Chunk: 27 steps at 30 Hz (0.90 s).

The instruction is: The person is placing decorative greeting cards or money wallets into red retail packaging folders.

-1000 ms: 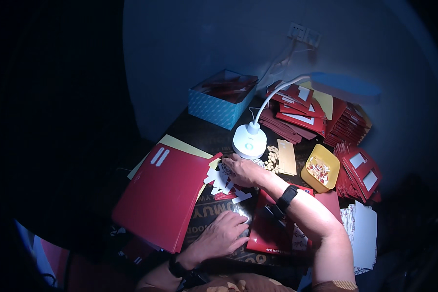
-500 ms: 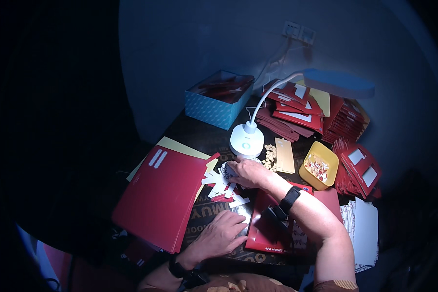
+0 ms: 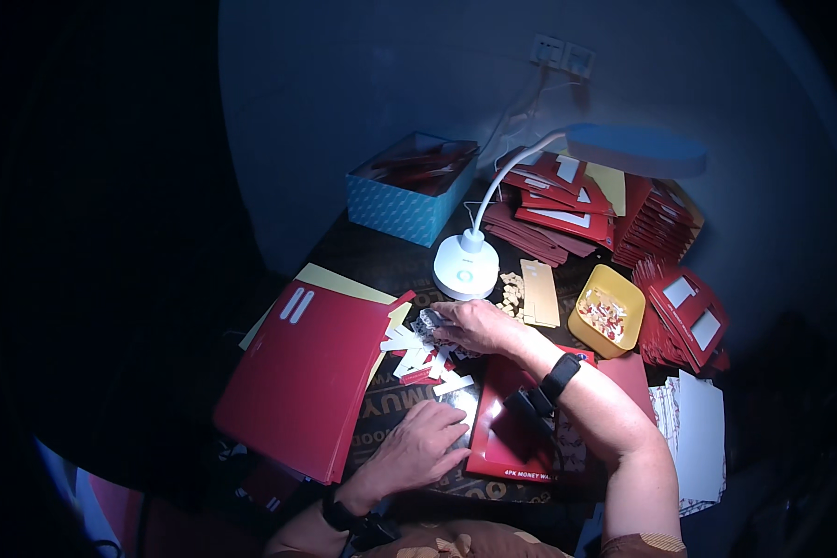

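Observation:
My right hand (image 3: 474, 325) reaches across to a small heap of grey-and-white patterned pieces (image 3: 426, 324) in front of the lamp's base. Its fingers are bent down and together on the heap; what they grip is hidden. My left hand (image 3: 418, 445) lies on the dark tabletop, fingers stretched out with the thumb apart. A shiny, silvery piece (image 3: 462, 398) lies just beyond its fingertips. Loose white paper strips (image 3: 409, 361) and some red ones spread between the hands. Under my right forearm lies a red printed card folder (image 3: 493, 456), partly covered.
A white desk lamp (image 3: 466, 270) stands mid-table. Large red sheets (image 3: 298, 381) are stacked left. A blue box (image 3: 400, 212) holds red pieces. At right are a yellow tub (image 3: 612, 339) of scraps, red folder stacks (image 3: 684, 321) and white sheets (image 3: 699, 437). Tan bits (image 3: 511, 296) lie beside the lamp.
The view has shifted slightly. My right hand stays at the patterned heap with its fingers slightly shifted. My left hand has hardly moved.

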### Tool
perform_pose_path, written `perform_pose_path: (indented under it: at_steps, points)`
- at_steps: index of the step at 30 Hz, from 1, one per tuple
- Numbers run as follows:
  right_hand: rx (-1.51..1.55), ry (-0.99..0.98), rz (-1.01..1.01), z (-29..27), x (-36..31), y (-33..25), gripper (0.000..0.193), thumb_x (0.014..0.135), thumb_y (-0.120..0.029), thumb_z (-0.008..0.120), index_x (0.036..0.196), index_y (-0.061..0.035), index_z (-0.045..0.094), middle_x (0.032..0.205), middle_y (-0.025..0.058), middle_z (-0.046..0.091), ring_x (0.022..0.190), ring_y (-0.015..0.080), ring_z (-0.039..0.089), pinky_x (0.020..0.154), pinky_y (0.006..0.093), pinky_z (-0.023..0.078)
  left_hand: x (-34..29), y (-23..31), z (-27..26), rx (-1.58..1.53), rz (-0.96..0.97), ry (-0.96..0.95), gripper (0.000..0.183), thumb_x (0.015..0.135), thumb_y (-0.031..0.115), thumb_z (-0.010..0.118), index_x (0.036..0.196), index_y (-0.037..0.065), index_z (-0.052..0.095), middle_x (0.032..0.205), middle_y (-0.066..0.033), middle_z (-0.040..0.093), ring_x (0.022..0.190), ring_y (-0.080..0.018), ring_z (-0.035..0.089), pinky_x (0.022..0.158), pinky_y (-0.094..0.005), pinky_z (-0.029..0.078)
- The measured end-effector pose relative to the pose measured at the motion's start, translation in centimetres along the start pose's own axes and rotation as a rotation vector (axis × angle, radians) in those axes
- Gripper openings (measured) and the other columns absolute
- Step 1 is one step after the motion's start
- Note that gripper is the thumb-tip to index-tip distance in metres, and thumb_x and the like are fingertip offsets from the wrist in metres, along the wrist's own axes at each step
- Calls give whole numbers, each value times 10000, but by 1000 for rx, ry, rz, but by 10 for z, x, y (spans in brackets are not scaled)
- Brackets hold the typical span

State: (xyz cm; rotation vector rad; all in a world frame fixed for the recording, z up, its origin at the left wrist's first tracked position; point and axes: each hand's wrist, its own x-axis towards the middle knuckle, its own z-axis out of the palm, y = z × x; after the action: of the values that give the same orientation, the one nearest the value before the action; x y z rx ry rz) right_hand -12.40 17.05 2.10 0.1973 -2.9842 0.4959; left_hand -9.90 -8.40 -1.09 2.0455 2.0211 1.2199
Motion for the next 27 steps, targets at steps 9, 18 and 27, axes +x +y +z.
perform_pose_path:
  at_steps: [9,18,27]
  points:
    - [-383,165,-120,-3,-6,-20,286,877,-163,630,1127,-36,681,1048,165,709,771,353,709,667,437,579,-1,-1,0,2,-19,-15,338,818,174,763,1088,-14,685,1192,-147,634,1136,-331,572,1025,-439,446]
    - [296,588,185,-18,-28,-33,183,993,-144,567,970,9,664,635,108,633,563,213,621,563,356,492,-2,-4,7,-116,-62,113,258,816,98,759,1037,-23,704,1119,-147,675,1078,-319,616,957,-418,498]
    - [-8,762,-282,-31,-112,-74,133,837,59,659,960,9,656,903,169,711,758,288,717,647,347,584,16,11,-14,-503,-353,321,273,1050,173,521,1018,-10,720,983,-114,728,890,-202,679,839,-335,513]
